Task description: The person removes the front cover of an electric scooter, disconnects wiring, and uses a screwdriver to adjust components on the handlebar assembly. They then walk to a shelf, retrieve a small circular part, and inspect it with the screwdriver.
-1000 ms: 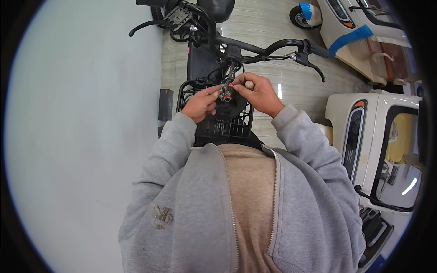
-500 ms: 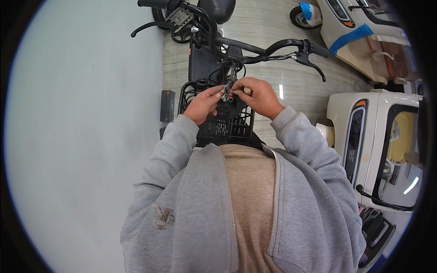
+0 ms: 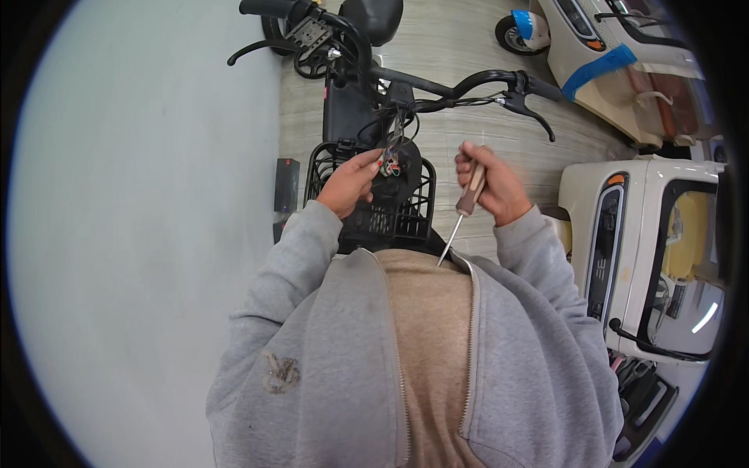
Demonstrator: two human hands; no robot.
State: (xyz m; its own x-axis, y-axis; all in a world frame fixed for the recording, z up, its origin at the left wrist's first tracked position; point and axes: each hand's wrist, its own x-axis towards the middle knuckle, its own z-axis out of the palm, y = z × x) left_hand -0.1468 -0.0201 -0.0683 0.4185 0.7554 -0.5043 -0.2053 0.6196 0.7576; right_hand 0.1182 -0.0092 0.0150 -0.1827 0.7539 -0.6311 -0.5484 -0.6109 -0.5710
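My right hand (image 3: 499,186) is closed around the brown handle of a screwdriver (image 3: 471,193), held off to the right of the basket. Its thin metal shaft slants down and left to the front of my jacket. With thumb and fingers together, my left hand (image 3: 349,184) pinches a bundle of thin wires (image 3: 389,164) with red and pale ends. The wires hang from dark cables below the handlebar (image 3: 413,81) of a two-wheeler. Beneath the wires is the black front basket (image 3: 382,221); a round dark part (image 3: 407,160) sits behind them.
A white wall (image 3: 148,234) fills the left side. By it, a black box (image 3: 286,185) stands on the floor. White vehicles (image 3: 573,191) are parked on the right. A brake lever (image 3: 537,117) juts out from the right handlebar end; a black seat (image 3: 373,17) lies beyond.
My right hand has left the wires, moving right and slightly down, and the screwdriver now shows in full. My left hand has stayed at the wire bundle.
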